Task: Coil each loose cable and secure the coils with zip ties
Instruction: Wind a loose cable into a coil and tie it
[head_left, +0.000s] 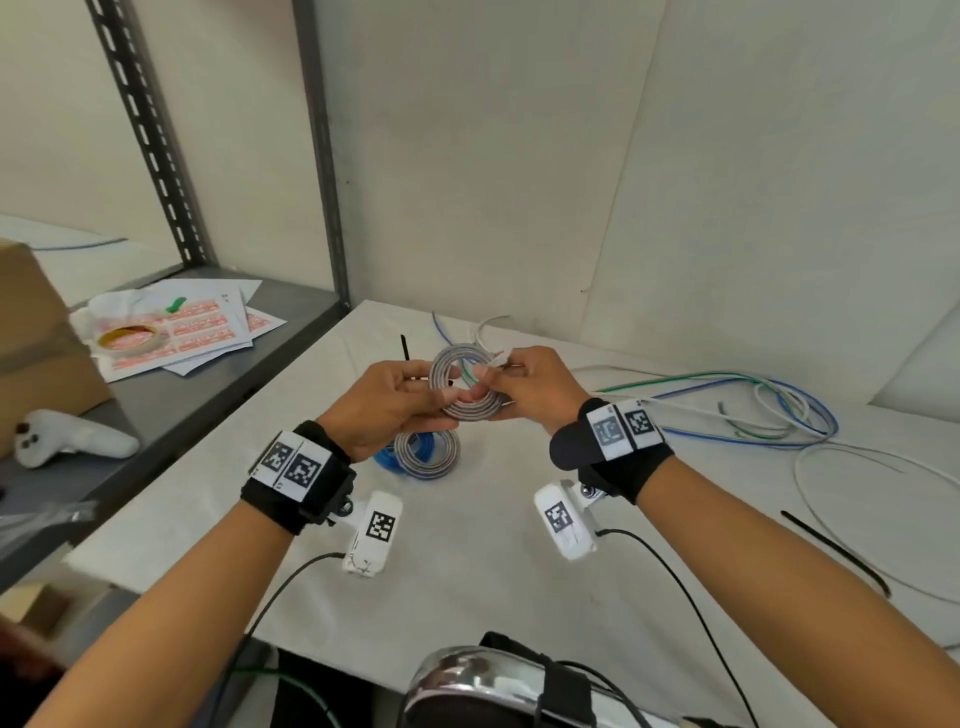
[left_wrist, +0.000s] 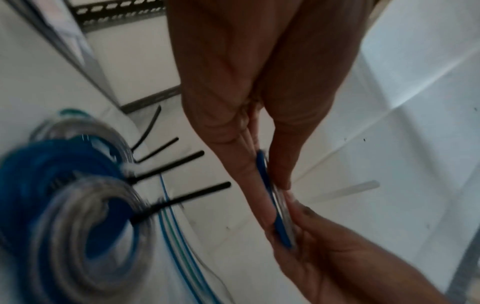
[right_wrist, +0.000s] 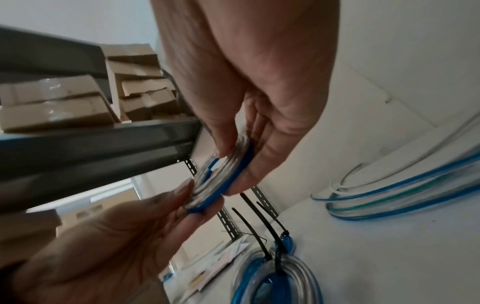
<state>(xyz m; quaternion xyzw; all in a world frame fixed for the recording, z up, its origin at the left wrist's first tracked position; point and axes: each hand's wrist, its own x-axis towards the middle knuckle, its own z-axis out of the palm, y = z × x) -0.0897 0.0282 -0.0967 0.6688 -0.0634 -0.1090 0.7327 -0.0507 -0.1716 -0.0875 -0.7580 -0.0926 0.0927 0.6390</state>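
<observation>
Both hands hold one small grey-and-blue cable coil (head_left: 467, 384) above the white table (head_left: 519, 571). My left hand (head_left: 395, 400) pinches its left and lower edge between thumb and fingers; my right hand (head_left: 524, 384) pinches the right edge, and the cable's free end sticks up there. The wrist views show the coil (left_wrist: 275, 214) (right_wrist: 221, 181) edge-on between the fingertips. Below the hands lie finished coils (head_left: 426, 454) (left_wrist: 78, 205) (right_wrist: 275, 273) bound with black zip ties (left_wrist: 182, 197) (right_wrist: 270, 228). Loose blue, green and white cables (head_left: 753, 410) (right_wrist: 402, 197) lie at the right.
A loose black zip tie (head_left: 836, 551) lies near the table's right edge, another (head_left: 404, 347) behind the coil. A grey metal shelf (head_left: 182, 384) at the left carries papers, a tape roll (head_left: 130, 338), a cardboard box and a white controller (head_left: 72, 439). The wall stands close behind.
</observation>
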